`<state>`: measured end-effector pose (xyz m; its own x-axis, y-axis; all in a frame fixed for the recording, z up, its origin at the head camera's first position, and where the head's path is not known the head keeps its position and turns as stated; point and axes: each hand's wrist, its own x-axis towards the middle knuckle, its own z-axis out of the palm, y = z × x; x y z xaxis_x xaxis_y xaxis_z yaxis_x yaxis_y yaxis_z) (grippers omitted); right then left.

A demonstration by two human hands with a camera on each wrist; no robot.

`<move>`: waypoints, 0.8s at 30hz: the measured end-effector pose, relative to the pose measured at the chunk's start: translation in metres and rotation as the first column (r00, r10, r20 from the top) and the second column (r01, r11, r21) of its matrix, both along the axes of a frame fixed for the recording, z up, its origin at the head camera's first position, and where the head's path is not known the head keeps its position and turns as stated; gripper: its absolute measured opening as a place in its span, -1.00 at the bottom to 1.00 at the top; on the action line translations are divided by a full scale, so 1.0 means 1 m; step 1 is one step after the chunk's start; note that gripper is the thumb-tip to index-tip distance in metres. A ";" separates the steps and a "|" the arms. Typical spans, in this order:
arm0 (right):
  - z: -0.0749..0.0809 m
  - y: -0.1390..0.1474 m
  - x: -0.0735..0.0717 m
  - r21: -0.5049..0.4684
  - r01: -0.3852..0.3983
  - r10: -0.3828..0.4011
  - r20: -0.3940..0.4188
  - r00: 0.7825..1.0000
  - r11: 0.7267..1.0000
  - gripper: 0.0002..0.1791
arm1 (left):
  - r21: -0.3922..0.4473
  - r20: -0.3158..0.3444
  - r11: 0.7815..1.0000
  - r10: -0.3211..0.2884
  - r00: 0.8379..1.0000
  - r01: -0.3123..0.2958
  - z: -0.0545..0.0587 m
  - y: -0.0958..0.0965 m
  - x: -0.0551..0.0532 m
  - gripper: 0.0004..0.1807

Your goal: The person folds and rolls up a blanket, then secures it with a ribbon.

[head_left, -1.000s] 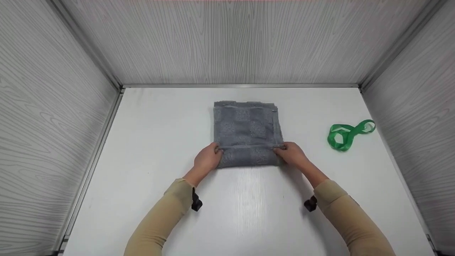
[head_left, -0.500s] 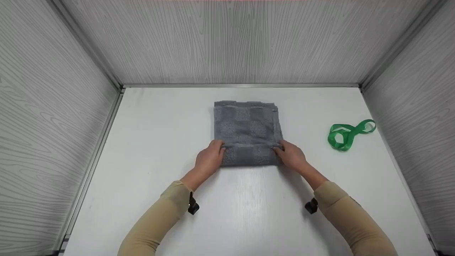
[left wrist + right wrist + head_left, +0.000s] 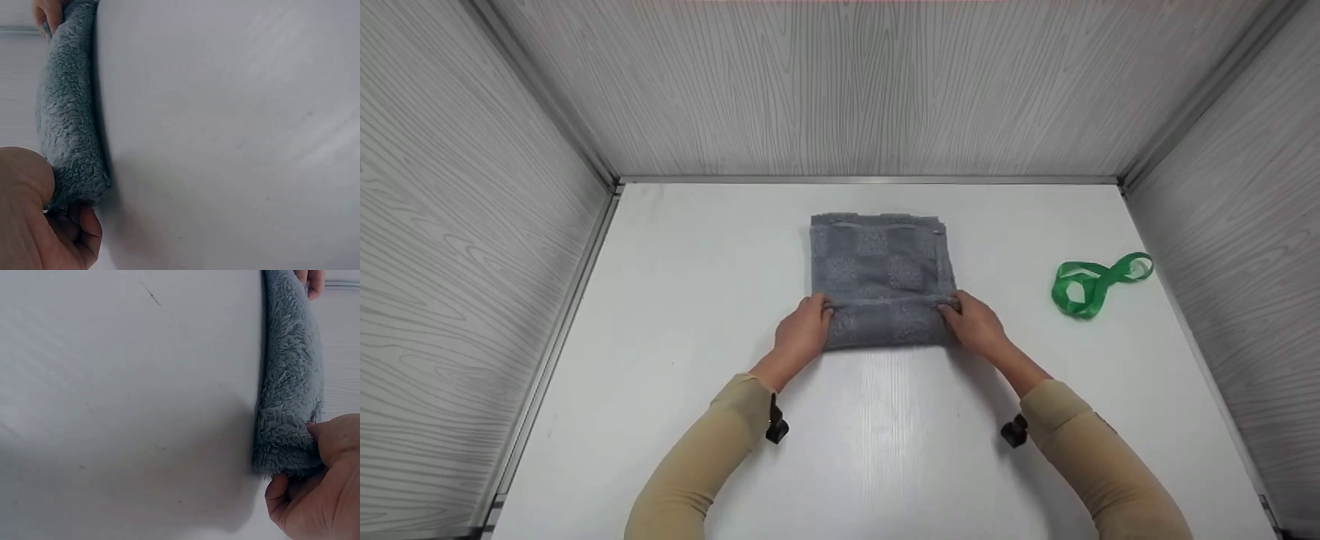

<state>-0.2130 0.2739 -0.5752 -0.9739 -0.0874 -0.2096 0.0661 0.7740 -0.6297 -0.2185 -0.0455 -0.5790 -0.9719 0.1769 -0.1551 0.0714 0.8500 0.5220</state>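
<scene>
A grey-blue towel with a checked weave lies folded at the middle of the white table, its near part turned over into a thick fold. At the left end of that fold, my left hand grips the towel with thumb and curled fingers. My right hand pinches the opposite end. The left wrist view shows the fluffy rounded edge of the towel between both hands. Curled fingers sit under the towel's end in the right wrist view, with the thumb on top.
A loop of green ribbon lies on the table to the right. Grey wood-grain panels enclose the table at the back and both sides. A small black camera hangs at the left wrist, another at the right.
The folded-over edge has moved slightly away from me, and the near fold looks a little deeper. My left hand has shifted slightly right and up along it. The ribbon has not moved.
</scene>
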 end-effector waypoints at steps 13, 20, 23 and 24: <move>-0.001 0.000 -0.009 0.042 0.010 -0.014 0.082 0.997 0.999 -0.53 | -0.500 -0.197 0.657 -0.721 0.664 0.564 0.005 0.005 0.021 -0.36; 0.003 -0.004 -0.004 0.015 0.029 -0.029 0.045 0.999 0.999 -0.56 | -0.503 -0.036 0.619 -0.713 0.700 0.604 -0.009 0.005 0.022 -0.23; 0.005 -0.004 0.001 -0.011 0.036 -0.036 -0.021 0.999 0.999 -0.51 | -0.481 -0.026 0.626 -0.710 0.704 0.614 -0.008 0.005 0.020 -0.23; 0.006 -0.005 0.003 -0.014 0.030 -0.031 -0.064 0.997 0.999 -0.47 | -0.475 -0.025 0.628 -0.710 0.704 0.617 -0.007 0.005 0.020 -0.23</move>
